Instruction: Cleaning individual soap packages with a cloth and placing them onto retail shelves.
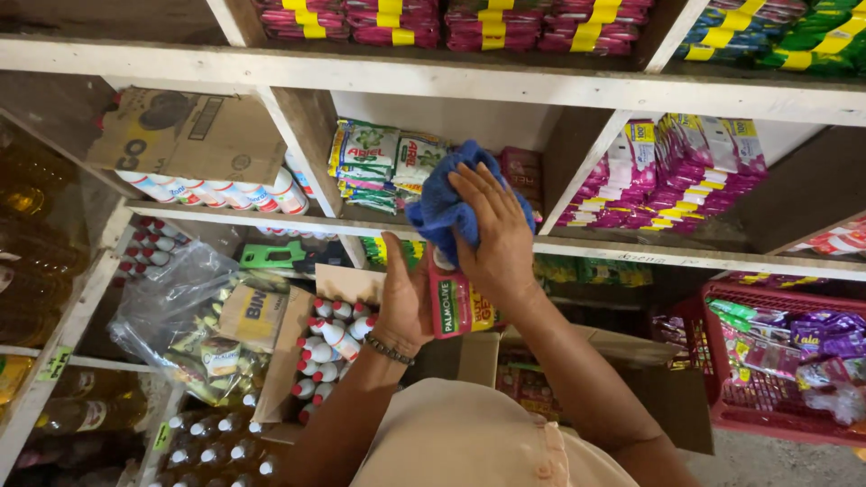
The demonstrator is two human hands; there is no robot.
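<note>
The red, glossy plastic refill pouch (pixel 454 305) stands upright between the two hands, its long axis running vertical, its top hidden under the crumpled blue cloth (pixel 448 200). The left hand (pixel 408 302) is beside the pouch's left edge, palm against it and fingers curled round the side, so it is clamped on the pouch from the left. The right hand (pixel 494 236) lies above and to the right, fingers spread and pressed flat on the cloth, which sits directly on the pouch's upper end; this hand is the nearer one to the top, the left the nearer to the body.

Beyond the fingertips, just behind the cloth, runs the front edge of a pale wooden shelf (pixel 631 254) with green-and-white sachets (pixel 379 162) stacked behind it. Below the left hand an open cardboard box (pixel 347 284) holds white bottles with red caps (pixel 327 347). Well apart to the right stands a red plastic basket (pixel 767 410). Open room lies mainly toward the person, below the pouch.
</note>
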